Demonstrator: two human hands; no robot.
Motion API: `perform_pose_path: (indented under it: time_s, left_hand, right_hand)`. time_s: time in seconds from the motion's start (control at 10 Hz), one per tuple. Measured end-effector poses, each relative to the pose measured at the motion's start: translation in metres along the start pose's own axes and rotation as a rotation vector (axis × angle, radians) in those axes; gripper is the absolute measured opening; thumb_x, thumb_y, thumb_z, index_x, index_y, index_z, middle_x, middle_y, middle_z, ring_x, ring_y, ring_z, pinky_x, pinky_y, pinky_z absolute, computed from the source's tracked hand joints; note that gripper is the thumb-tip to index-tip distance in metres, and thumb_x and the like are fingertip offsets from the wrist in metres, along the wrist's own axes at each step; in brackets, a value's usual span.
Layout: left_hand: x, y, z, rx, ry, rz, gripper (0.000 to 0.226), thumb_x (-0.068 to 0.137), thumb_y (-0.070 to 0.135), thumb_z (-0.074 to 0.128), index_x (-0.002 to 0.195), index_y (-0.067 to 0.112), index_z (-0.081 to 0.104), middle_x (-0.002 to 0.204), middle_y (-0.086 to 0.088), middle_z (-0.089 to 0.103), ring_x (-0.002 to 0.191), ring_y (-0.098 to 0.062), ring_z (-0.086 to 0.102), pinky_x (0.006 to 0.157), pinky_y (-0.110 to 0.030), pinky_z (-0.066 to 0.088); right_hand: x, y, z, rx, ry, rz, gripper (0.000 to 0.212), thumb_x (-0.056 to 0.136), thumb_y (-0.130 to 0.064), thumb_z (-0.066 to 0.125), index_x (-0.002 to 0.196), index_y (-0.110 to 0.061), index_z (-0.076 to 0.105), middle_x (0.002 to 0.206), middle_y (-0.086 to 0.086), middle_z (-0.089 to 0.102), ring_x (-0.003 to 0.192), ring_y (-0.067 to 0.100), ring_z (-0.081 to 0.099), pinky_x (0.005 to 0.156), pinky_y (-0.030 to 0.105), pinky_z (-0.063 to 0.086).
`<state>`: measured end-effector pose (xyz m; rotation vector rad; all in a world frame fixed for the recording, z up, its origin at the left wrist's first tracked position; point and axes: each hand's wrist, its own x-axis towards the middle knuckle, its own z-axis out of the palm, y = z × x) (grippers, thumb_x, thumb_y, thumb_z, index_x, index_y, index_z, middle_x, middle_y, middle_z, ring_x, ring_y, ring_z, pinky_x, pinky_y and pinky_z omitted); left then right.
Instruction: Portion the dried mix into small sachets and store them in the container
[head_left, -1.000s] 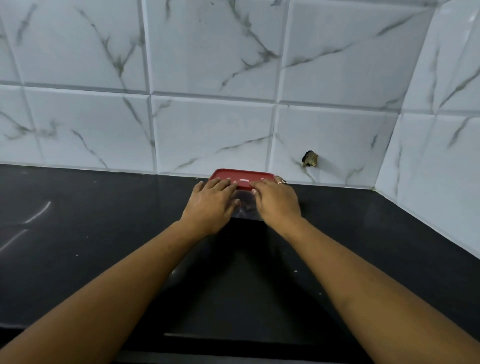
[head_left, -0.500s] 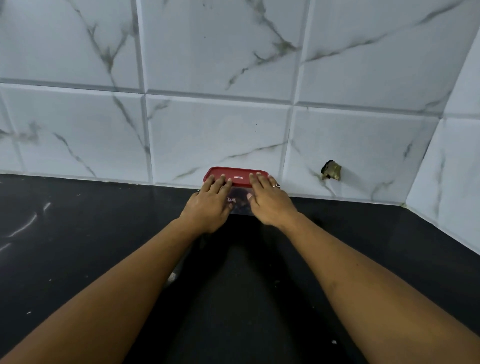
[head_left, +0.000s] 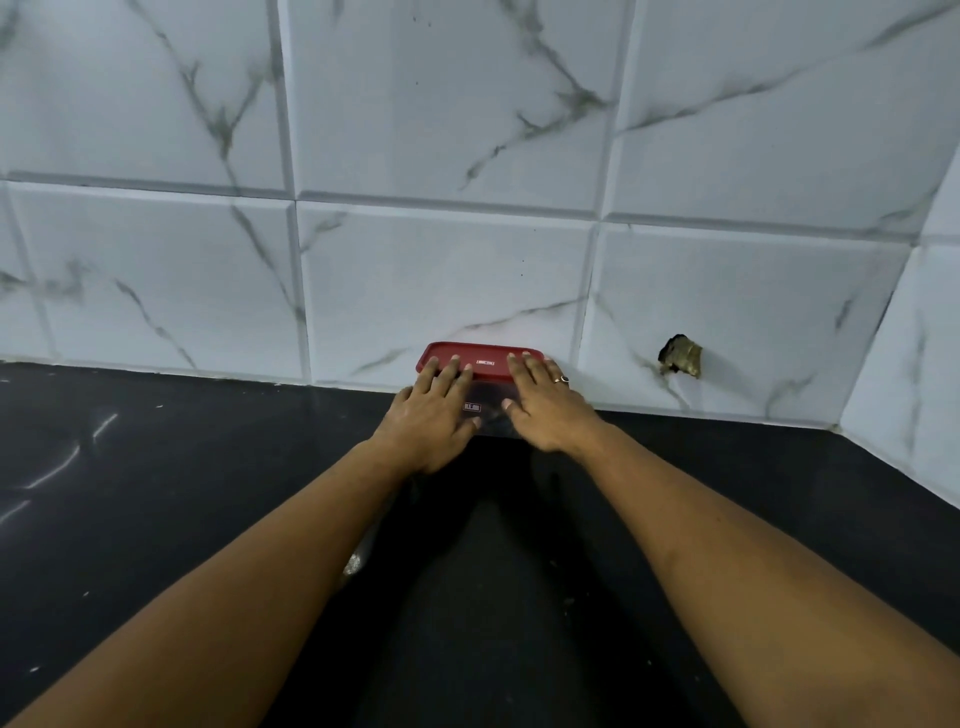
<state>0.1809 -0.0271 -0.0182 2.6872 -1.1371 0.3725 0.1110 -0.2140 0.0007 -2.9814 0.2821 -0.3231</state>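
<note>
Container (head_left: 485, 418): clear rectangular box, flat red lid (head_left: 483, 355), on glossy black desk (head_left: 156, 493), against veined white tiles (head_left: 441, 286).
Left hand (head_left: 434, 410): grip apart, straight fingers on lid.
Right hand (head_left: 545, 410): grip apart, fingers flat on lid.

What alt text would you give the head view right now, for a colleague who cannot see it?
The left hand and right hand lie with straight fingers on the red lid of a clear container at the foot of a white marbled tile wall, on a black countertop. A broken hole shows in a tile to its right.
</note>
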Motion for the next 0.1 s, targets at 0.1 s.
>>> perform_pose_path:
  time_s: [0.1]
  left_hand:
    - [-0.0054, -0.0070, -0.0109, 0.022, -0.002, 0.027, 0.079, 0.106, 0.059, 0.027, 0.165, 0.020, -0.007, 0.174, -0.003, -0.006, 0.160, -0.022, -0.009, 0.128, -0.052, 0.011]
  right_hand:
    - [-0.0141, 0.0123, -0.0147, 0.037, 0.020, -0.045, 0.072, 0.110, -0.042, 0.037, 0.166, -0.028, -0.006, 0.174, 0.000, -0.015, 0.161, 0.023, -0.006, 0.127, 0.055, 0.019]
